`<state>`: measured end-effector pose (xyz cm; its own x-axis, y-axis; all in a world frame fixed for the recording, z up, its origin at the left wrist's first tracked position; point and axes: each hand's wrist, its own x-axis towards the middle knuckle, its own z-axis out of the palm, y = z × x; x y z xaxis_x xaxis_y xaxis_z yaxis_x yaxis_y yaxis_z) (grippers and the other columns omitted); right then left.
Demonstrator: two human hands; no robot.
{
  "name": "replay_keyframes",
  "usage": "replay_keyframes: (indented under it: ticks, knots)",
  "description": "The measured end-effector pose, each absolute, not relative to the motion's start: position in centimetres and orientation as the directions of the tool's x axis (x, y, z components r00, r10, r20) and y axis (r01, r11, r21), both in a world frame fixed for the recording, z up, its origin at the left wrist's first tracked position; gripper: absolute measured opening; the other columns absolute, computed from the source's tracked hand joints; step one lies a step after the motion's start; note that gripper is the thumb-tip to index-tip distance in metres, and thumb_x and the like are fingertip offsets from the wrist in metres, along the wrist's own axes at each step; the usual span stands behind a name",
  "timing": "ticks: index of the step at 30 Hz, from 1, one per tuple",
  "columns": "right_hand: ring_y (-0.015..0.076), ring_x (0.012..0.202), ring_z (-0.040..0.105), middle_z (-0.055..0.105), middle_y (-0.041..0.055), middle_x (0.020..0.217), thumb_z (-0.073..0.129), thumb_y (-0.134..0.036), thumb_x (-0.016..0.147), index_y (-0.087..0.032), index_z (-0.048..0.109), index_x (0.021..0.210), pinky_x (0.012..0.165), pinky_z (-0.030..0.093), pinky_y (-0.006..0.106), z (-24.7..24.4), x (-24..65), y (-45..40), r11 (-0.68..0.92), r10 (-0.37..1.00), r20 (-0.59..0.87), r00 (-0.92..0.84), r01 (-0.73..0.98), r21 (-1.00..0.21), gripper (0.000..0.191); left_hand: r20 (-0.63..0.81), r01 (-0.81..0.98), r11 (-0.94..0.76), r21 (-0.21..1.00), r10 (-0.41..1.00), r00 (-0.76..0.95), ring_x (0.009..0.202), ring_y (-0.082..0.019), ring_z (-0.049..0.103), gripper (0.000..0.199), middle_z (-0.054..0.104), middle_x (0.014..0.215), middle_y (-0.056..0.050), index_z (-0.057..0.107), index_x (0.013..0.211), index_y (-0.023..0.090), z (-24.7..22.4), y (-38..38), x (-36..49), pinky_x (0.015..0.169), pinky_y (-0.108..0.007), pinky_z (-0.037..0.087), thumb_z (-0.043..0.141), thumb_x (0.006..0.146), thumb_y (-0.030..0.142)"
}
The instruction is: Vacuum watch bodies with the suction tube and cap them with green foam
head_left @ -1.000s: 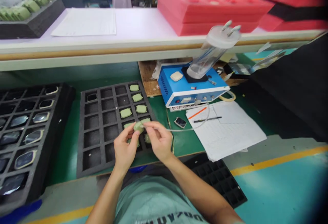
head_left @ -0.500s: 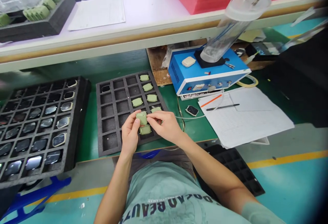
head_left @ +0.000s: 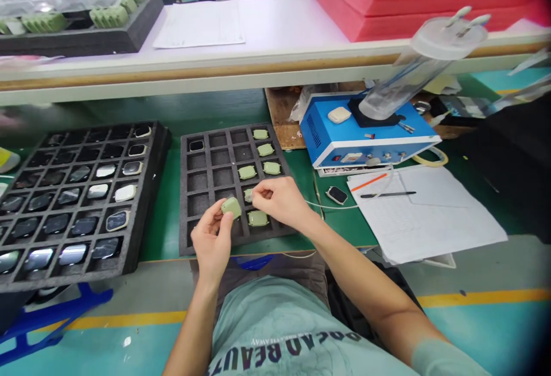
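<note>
Left grip (head_left: 210,238) holds a pale green moulded piece (head_left: 231,208) narrowly, above the foam tray (head_left: 184,192).
Right grip (head_left: 278,201) closes narrowly over another piece (head_left: 248,194), hold unclear; separate cells keep pieces apart.

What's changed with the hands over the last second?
The right hand has let go of the pale green piece and moved away to the right, its fingers now over a second piece in the foam tray. The left hand alone now holds the first piece. The other tray pieces stayed as they were.
</note>
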<state>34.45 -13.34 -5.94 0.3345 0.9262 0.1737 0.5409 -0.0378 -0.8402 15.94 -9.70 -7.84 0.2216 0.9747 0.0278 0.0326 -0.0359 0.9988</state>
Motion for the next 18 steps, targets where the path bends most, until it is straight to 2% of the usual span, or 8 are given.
replay_keyframes:
  ticks: [3,6,8,10,13,16,18]
  knots:
    - [0.0169,0.063,0.066,0.074,0.0029,0.066,0.065,-0.012,0.078,-0.017,0.076,0.067,0.059,0.039,0.025,-5.2,34.5,-10.3,-0.121,0.955,0.106,0.278,0.689,-0.714,0.017,0.019,-0.043,-0.014,0.999,0.994,0.108,0.091,-0.018,0.069,0.039,0.073,0.105,-0.009,0.070,0.116,0.016,-7.8,-8.6,14.0,0.074,-0.026,0.057,0.074,0.084,0.038]
    - [0.0175,0.065,0.064,0.073,0.0055,0.067,0.064,-0.013,0.079,-0.017,0.073,0.062,0.058,0.033,0.026,-4.7,34.6,-7.6,-0.178,0.982,-0.049,0.182,0.813,-0.555,0.020,-0.010,-0.112,0.027,0.993,0.989,0.147,0.079,-0.014,0.063,0.033,0.068,0.094,-0.004,0.067,0.114,0.018,-7.7,-7.6,12.9,0.069,-0.025,0.053,0.064,0.086,0.037]
    - [0.0178,0.066,0.063,0.072,0.0068,0.066,0.064,-0.018,0.082,-0.017,0.072,0.061,0.057,0.030,0.027,-4.5,34.8,-7.0,-0.203,0.979,-0.106,0.174,0.850,-0.486,0.023,0.018,0.026,-0.025,0.999,0.968,0.251,0.073,-0.014,0.059,0.031,0.065,0.086,-0.001,0.066,0.113,0.019,-7.5,-7.5,13.3,0.069,-0.027,0.051,0.061,0.088,0.038]
    - [0.0177,0.065,0.062,0.070,0.0070,0.064,0.061,-0.022,0.085,-0.016,0.071,0.060,0.058,0.029,0.028,-4.4,35.5,-7.7,-0.212,0.977,-0.080,0.197,0.864,-0.457,0.027,0.066,0.279,-0.193,0.941,0.910,0.409,0.077,-0.017,0.062,0.027,0.067,0.088,-0.002,0.067,0.109,0.020,-7.1,-7.8,14.4,0.075,-0.030,0.051,0.065,0.088,0.037]
    - [0.0160,0.061,0.059,0.069,0.0046,0.064,0.057,-0.020,0.088,-0.017,0.072,0.064,0.059,0.030,0.028,-4.5,37.1,-11.1,-0.216,0.968,-0.009,0.249,0.820,-0.531,0.028,0.028,0.541,-0.508,0.670,0.746,0.665,0.096,-0.023,0.068,0.024,0.073,0.105,-0.005,0.069,0.108,0.021,-6.5,-8.5,16.9,0.085,-0.034,0.050,0.072,0.086,0.031]
    - [0.0156,0.060,0.059,0.070,0.0021,0.066,0.058,-0.026,0.089,-0.017,0.075,0.074,0.057,0.034,0.027,-5.0,38.0,-15.9,-0.258,0.943,-0.027,0.330,0.680,-0.686,0.025,-0.099,0.612,-0.682,0.401,0.632,0.769,0.098,-0.028,0.071,0.024,0.072,0.108,-0.008,0.070,0.111,0.021,-5.9,-8.9,18.9,0.079,-0.035,0.050,0.069,0.091,0.034]
    - [0.0161,0.060,0.060,0.071,0.0015,0.069,0.060,-0.032,0.090,-0.018,0.076,0.080,0.057,0.037,0.026,-5.6,37.6,-18.9,-0.281,0.927,-0.063,0.370,0.571,-0.771,0.024,-0.144,0.612,-0.729,0.306,0.600,0.787,0.093,-0.028,0.072,0.023,0.071,0.105,-0.008,0.072,0.110,0.022,-5.7,-8.9,19.4,0.073,-0.034,0.049,0.067,0.092,0.037]
